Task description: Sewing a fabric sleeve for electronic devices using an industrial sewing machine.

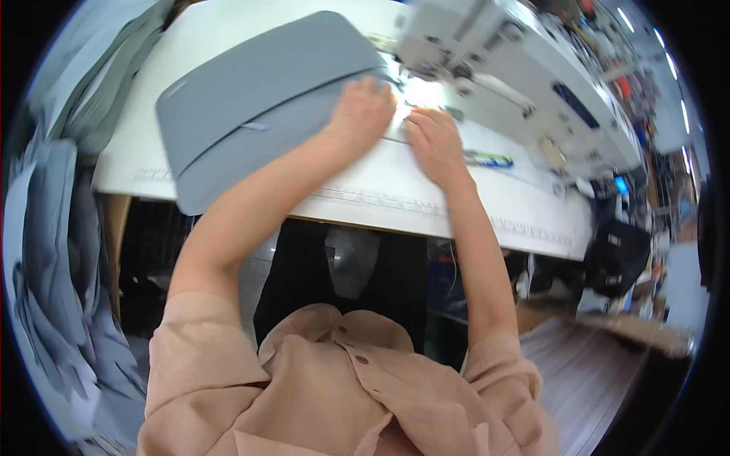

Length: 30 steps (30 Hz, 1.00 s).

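Observation:
A flat grey fabric bag panel [251, 91] with rounded corners lies on the white sewing table, left of the needle. A dark slanting seam crosses it, with a small pale tab [255, 126] on the seam. My left hand [365, 110] is closed at the panel's right edge, its fingertips curled by the fabric. Just right of it, my right hand [433, 140] has its fingers bent and pressed together at the lit needle area; what they hold, if anything, is hidden. The white sewing machine [532, 83] stands beyond my right hand, its lamp glaring on the table.
Thread snips with a blue-green handle [489, 159] lie right of my right hand. A ruler scale [380, 207] runs along the table's front edge. Grey fabric pieces [53, 243] hang in a stack at the left. A black bag [617, 257] is beyond the table's right end.

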Available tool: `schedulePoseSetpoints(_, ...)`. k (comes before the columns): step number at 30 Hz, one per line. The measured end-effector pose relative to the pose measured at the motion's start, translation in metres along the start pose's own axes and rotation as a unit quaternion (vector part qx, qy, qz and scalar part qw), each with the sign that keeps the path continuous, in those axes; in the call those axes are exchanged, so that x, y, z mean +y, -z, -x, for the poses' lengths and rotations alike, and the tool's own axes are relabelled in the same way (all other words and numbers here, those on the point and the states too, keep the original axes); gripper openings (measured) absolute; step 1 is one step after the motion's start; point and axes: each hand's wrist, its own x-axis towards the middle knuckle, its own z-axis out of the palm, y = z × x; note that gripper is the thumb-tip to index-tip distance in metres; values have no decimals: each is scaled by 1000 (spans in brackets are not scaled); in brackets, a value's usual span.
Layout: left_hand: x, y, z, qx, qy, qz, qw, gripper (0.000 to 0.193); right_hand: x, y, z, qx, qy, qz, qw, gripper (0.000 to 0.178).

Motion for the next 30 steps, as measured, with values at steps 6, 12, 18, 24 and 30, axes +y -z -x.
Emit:
schedulePoseSetpoints(6,-7,3,0,26,8,21,999,12,-5,-7,-5,4,-15,-4,1000,14)
schedulePoseSetpoints(12,-8,20,20,-13,41,74,996,25,-6,-4,1,2,-39,-6,999,13)
schedulePoseSetpoints(18,-26,28,25,-24,122,2,992,35,-6,-4,-3,16,-42,-5,999,12)
schedulePoseSetpoints(24,-116,107,23,-57,153,136,977,21,-7,-4,-5,48,-42,-18,998,12)
schedulePoseSetpoints(30,-249,263,25,31,249,368,895,24,-7,0,-1,39,-34,5,999,11)
